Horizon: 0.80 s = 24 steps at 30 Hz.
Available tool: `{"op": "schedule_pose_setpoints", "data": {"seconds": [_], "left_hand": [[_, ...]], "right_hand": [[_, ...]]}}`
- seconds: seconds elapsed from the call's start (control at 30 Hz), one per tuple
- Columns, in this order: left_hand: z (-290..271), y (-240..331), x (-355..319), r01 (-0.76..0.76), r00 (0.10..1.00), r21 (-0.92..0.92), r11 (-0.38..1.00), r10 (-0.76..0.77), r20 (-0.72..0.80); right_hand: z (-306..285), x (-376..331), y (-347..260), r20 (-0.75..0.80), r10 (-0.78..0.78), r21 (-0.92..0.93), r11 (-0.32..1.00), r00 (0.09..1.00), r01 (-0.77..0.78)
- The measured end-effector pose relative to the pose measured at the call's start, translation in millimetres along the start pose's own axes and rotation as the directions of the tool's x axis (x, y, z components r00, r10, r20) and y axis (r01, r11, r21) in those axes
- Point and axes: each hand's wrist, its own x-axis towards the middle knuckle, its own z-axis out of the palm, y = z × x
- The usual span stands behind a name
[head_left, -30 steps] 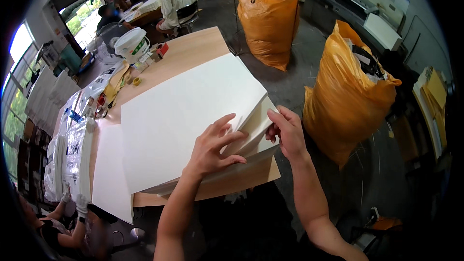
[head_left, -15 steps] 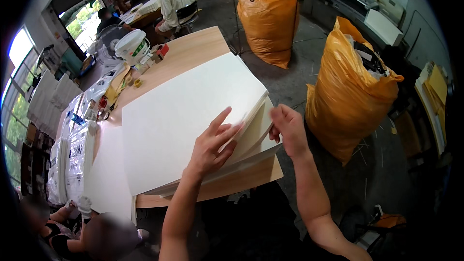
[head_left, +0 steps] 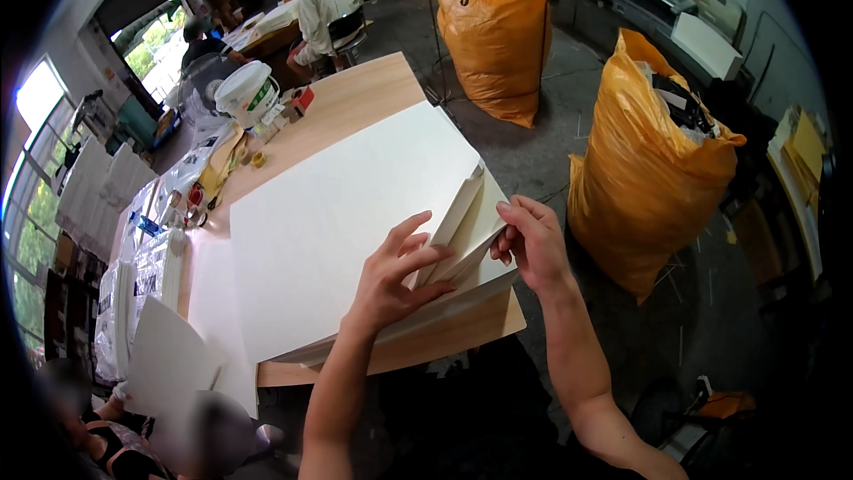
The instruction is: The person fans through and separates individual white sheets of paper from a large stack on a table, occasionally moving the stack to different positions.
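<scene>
A stack of large white paper sheets lies on the wooden table in front of me, its near right edge lifted and bent back in a fold. My left hand rests at that bent edge. Its fingers are spread, with the thumb apart from them, and they touch the raised sheets. At the right corner of the stack, my right hand is closed, pinching the edge of the lower sheets between thumb and forefinger. How many sheets it holds is hidden.
The wooden table carries a white bucket, tape rolls and plastic-wrapped bundles. Two orange sacks stand on the floor to the right. At lower left, co-workers handle a white sheet; other people sit at a far table.
The sheets by my left hand are now bent up into a clearer fold. My right hand stays at the corner. A co-worker at lower left has raised a white sheet.
</scene>
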Motion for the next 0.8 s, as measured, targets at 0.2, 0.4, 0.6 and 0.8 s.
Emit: {"op": "schedule_pose_setpoints", "data": {"seconds": [0.2, 0.4, 0.6, 0.8], "left_hand": [[1.4, 1.7, -1.1, 0.046, 0.999, 0.004, 0.999, -0.046, -0.026], [1.2, 4.8, 1.7, -0.048, 0.999, 0.101, 0.994, 0.045, 0.028], [-0.7, 1.3, 0.9, -0.011, 1.000, 0.012, 1.000, 0.011, 0.027], [3.3, -0.5, -5.4, 0.063, 0.997, 0.001, 0.998, -0.063, -0.044]], "right_hand": [[0.2, -2.3, 12.6, 0.004, -0.271, -0.657, 0.725, 0.963, 0.206], [4.4, -0.5, 2.5, -0.008, -0.025, 0.086, 0.996, 1.000, 0.026], [0.5, -0.8, 4.7, 0.010, -0.024, 0.120, 0.993, 1.000, 0.022], [-1.5, -4.3, 11.6, -0.006, -0.154, -0.397, 0.907, 0.988, 0.139]]}}
